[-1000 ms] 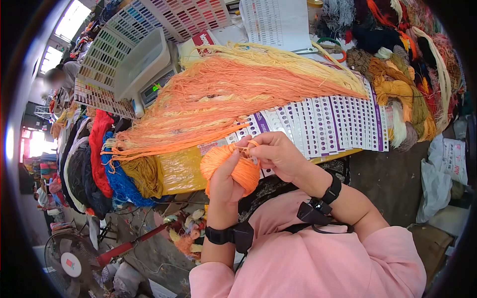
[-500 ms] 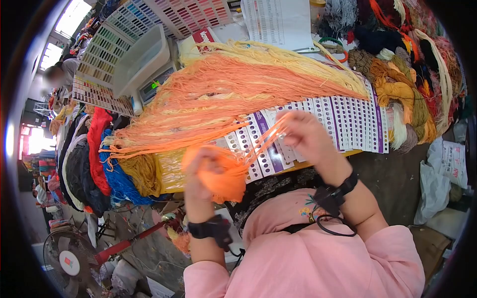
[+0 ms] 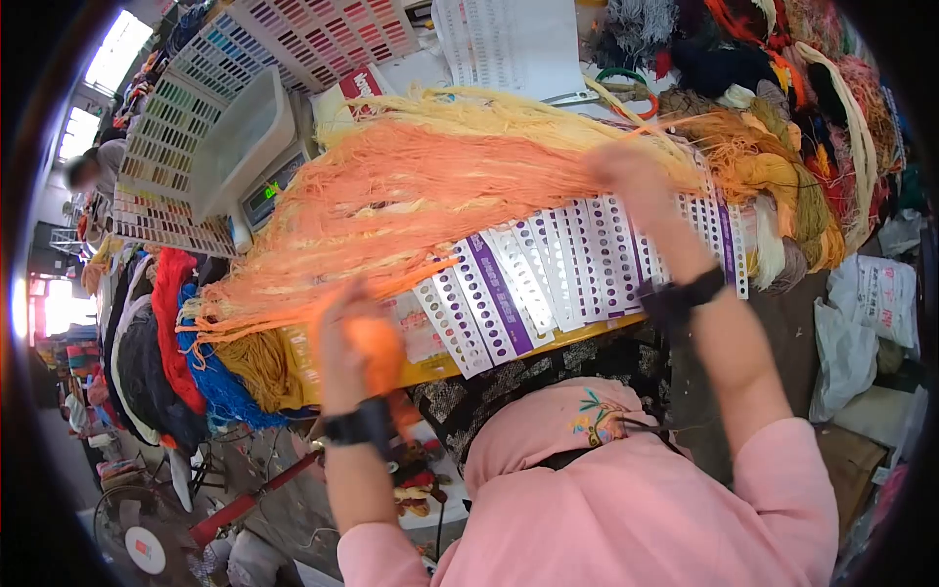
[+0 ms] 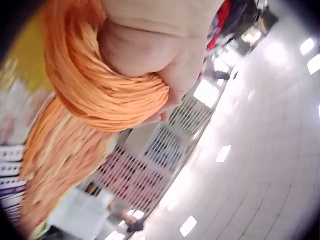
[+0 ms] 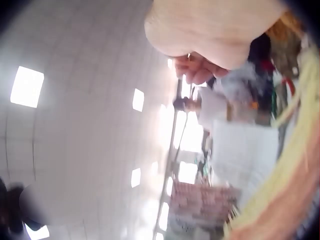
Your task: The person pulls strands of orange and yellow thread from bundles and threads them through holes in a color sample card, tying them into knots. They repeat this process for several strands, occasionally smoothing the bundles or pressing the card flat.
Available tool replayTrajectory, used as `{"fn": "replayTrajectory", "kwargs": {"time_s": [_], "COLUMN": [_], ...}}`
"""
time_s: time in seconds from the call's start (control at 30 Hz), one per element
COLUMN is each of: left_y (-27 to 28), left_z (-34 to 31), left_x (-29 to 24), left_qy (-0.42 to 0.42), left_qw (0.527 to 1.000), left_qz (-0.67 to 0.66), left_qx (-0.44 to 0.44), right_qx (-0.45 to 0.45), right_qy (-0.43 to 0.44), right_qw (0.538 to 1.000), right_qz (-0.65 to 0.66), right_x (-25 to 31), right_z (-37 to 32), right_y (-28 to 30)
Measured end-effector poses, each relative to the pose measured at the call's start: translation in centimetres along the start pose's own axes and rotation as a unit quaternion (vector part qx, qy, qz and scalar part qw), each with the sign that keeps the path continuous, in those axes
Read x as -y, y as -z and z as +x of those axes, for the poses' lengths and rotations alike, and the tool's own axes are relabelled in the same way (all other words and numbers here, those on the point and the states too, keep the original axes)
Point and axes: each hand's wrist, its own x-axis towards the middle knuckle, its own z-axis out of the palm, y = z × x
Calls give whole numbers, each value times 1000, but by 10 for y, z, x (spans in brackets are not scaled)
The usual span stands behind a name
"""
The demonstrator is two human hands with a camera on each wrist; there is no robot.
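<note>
A thick bundle of orange yarn (image 3: 379, 350) is in my left hand (image 3: 338, 338), low over the front left of the table. In the left wrist view the orange yarn (image 4: 110, 102) bends round beside the palm, with the fingers curled behind it. My right hand (image 3: 628, 176) is blurred, raised over the right end of the spread orange and yellow yarn (image 3: 440, 166). A thin orange strand shows beside it in the head view. The right wrist view has its fingers (image 5: 200, 75) curled in, with a bit of orange between them.
Strips of punched cards (image 3: 587, 264) lie beneath the spread yarn. Behind stand a scale with a white tray (image 3: 245, 142), colour charts (image 3: 328, 39) and a paper sheet (image 3: 509, 44). Coloured skeins (image 3: 176, 338) hang at the left; more yarn (image 3: 773, 176) is heaped right. A fan (image 3: 145, 550) stands lower left.
My hands have moved apart from working together at the orange bundle. The right hand drew strands away to the right and forward, while the left carried the bundle left.
</note>
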Motion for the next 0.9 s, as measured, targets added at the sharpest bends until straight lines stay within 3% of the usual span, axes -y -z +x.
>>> {"fn": "replayTrajectory", "kwargs": {"time_s": [0.03, 0.1, 0.2, 0.27, 0.4, 0.47, 0.5, 0.63, 0.73, 0.83, 0.9], "left_y": [-27, -44, -63, -71, -66, -57, -56, -64, -56, -57, -59], "left_z": [3, 40, 56, 63, 52, 49, 47, 43, 58, 61, 62], "left_x": [17, 54, 97, 108, 99, 92, 90, 87, 97, 107, 111], "left_qy": [113, 67, 145, 127, 29, 53, 67, 101, 114, 86, 55], "left_qw": [991, 962, 955, 936, 894, 883, 877, 929, 954, 959, 952], "left_qz": [-14, 201, 234, 317, 426, 446, 456, 349, 262, 257, 293], "left_qx": [70, 174, 112, 89, 133, 134, 134, 77, 91, 79, 65], "right_qx": [0, 17, -55, -63, -43, -54, -7, 69, 30, 84, 59], "right_qy": [-91, -98, 26, 111, 128, 142, 162, 186, 232, 175, 167], "right_qw": [992, 987, 959, 935, 924, 918, 921, 859, 857, 917, 928], "right_qz": [-85, -128, -275, -331, -358, -366, -354, -471, -459, -348, -327], "right_x": [-19, -54, -85, -84, -84, -83, -83, -73, -70, -83, -84], "right_z": [-1, -8, -21, -28, -26, -25, -28, -47, -49, -39, -38], "right_y": [-29, -67, -97, -104, -92, -88, -88, -110, -113, -106, -107]}}
